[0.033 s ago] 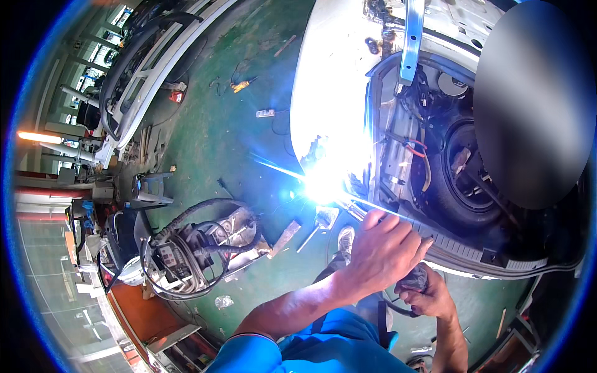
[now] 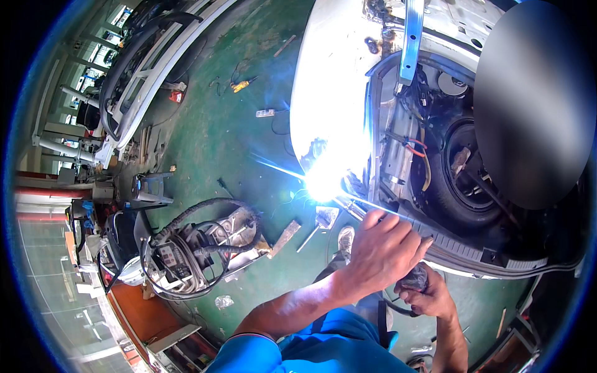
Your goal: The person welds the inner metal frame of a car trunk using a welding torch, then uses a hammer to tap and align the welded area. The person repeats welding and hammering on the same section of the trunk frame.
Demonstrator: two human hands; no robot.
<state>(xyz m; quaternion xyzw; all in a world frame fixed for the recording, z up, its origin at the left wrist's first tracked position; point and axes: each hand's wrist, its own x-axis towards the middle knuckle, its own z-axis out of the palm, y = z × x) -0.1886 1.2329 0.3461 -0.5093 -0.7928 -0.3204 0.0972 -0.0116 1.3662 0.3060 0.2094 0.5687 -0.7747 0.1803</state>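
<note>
A welding torch [image 2: 351, 208] throws a blinding blue-white arc at the rear corner of a white car body [image 2: 329, 56]; the glare hides its tip and the metal there. Behind the tip, my left hand [image 2: 382, 252] is closed around the front of the torch, its fingers curled over it. Lower and to the right, my right hand [image 2: 432, 297] grips the torch's dark handle [image 2: 415, 280]. A dark cable hangs below that hand. Beside my hands lies the open trunk, with a spare wheel [image 2: 466, 168] and red-handled pliers [image 2: 415, 148] in it.
A blue metal bar [image 2: 411, 43] stands over the trunk's far edge. A blurred grey oval [image 2: 535, 105] covers the right side. At the left are a machine with coiled hoses [image 2: 193, 255], a small step stool [image 2: 152, 188] and a car frame part [image 2: 149, 87]. A yellow tool [image 2: 241, 86] lies on the floor.
The orange-white glow of a tube at the far left has gone out. The arc's flare looks slightly different. Both hands and the torch keep their places.
</note>
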